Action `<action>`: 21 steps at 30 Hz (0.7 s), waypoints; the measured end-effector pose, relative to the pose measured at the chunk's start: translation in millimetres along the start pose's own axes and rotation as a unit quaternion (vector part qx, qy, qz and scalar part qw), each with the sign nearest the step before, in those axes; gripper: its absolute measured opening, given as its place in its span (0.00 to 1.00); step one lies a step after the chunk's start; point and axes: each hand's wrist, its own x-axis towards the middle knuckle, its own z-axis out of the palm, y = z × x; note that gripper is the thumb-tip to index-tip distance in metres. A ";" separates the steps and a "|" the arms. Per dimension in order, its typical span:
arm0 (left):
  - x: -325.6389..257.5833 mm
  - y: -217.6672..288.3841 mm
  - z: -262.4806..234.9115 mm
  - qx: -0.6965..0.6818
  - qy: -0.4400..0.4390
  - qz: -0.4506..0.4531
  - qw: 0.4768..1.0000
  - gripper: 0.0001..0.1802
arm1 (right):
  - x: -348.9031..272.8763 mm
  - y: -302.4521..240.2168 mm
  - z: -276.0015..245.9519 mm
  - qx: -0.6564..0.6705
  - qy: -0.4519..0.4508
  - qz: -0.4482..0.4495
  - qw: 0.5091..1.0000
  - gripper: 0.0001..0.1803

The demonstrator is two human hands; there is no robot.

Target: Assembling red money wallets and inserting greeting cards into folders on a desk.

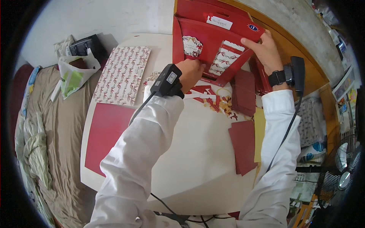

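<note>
A red cardboard gift-wrap package [228, 32] is propped up at the far side of the table. It has a hang slot and a white label along its top flap. My right hand [268, 49] grips its upper right edge, thumb in front. Low on the package's front, my left hand [191, 74] is closed with curled fingers; what they hold, if anything, is hidden. A scalloped tag [192, 46] and a ribbon-patterned card [224, 59] show on the package's front, between my hands.
Left on the white table [190, 159] lie a patterned sheet [123, 74] and a red sheet [108, 135]. Small red and gold pieces [222, 104] lie below the package. Dark red cards [243, 146] and a yellow sheet [259, 131] are near my right forearm. A fan [340, 174] stands right.
</note>
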 end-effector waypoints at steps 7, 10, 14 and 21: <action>-4.1 -0.4 3.6 -0.001 -0.005 0.010 1.000 0.18 | 2.3 11.7 -3.1 -0.012 0.066 0.008 0.998 0.25; -7.7 -5.4 3.6 0.013 -0.028 0.006 1.000 0.18 | -3.6 3.5 4.2 -0.047 0.034 0.027 0.998 0.25; -8.4 -2.1 6.8 0.026 -0.062 -0.032 0.997 0.16 | -9.0 -2.1 15.7 -0.302 0.057 -0.014 0.951 0.25; -5.5 -3.0 21.8 -0.009 -0.044 -0.049 0.998 0.15 | -16.8 -21.6 27.4 -0.398 0.076 0.007 0.914 0.23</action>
